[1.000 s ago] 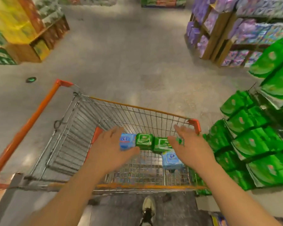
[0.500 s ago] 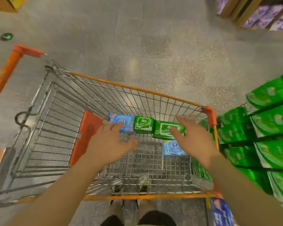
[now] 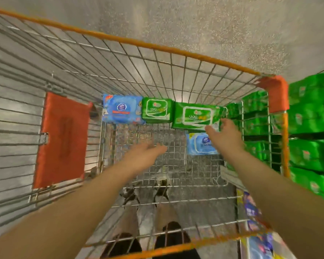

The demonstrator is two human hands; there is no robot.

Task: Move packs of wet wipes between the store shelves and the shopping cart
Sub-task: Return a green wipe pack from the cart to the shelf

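Both hands inside the orange-rimmed wire shopping cart (image 3: 176, 45) — left hand (image 3: 144, 156) spread, holding nothing; right hand (image 3: 226, 139) fingers touching the large green wet-wipe pack (image 3: 195, 116), not gripping.

Both bare forearms reach forward and down from the lower corners. The left hand (image 3: 144, 156) is flat and palm-down, fingers straight and relaxed, holding nothing. The right hand (image 3: 225, 139) stretches further ahead, fingers spread and loosely extended, its grip unclosed.

Both hands (image 3: 185, 144) reach into cart (image 3: 178, 51) over packs (image 3: 156, 110).
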